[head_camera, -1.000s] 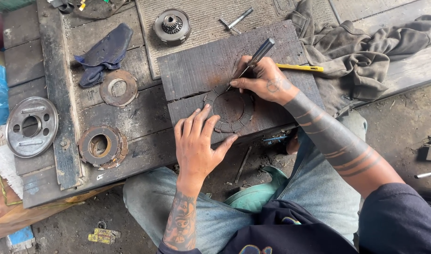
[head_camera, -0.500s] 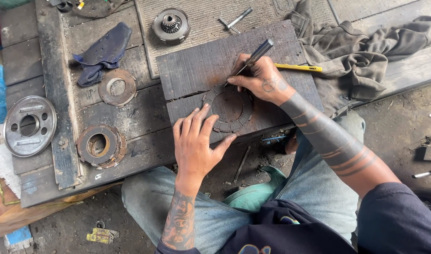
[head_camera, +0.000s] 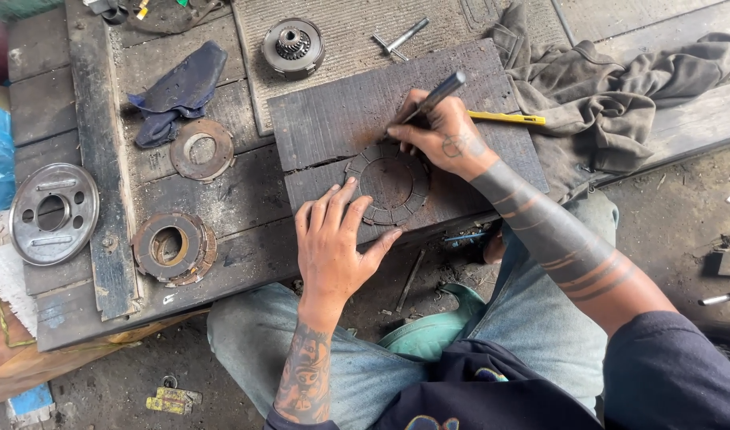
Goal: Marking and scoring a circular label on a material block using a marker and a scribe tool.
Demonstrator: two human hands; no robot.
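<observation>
Flat toothed ring plate (head_camera: 393,185), dark and round, lying on the dark wooden board (head_camera: 333,119) at the near edge of the plank bench (head_camera: 245,199), just above the knees in faded jeans. Left hand (head_camera: 333,243) pressed on the board at the plate's lower left, fingers spread and released, gripping nothing, fingertips (head_camera: 350,189) touching the plate's rim. Right hand (head_camera: 447,137) at the plate's upper edge, fingers clenched around a black pen (head_camera: 432,99), tilted, its tip hidden behind the fingers, so contact with the plate impossible to tell. Yellow pencil (head_camera: 508,119) just behind the right hand, flat on the board. Crumpled grey rag (head_camera: 604,87) farther right, draped over the bench edge. Above the board, on a ribbed mat, a round geared hub (head_camera: 292,46) and a small metal T-shaped tool (head_camera: 398,40) near it. To the left, a dark blue cloth (head_camera: 178,91), a rusty thin ring (head_camera: 201,150) below it, and a thicker stack of rusty rings (head_camera: 172,247) closer to the bench's near edge. Well apart at far left, a silver round cover plate (head_camera: 52,213) with holes.
</observation>
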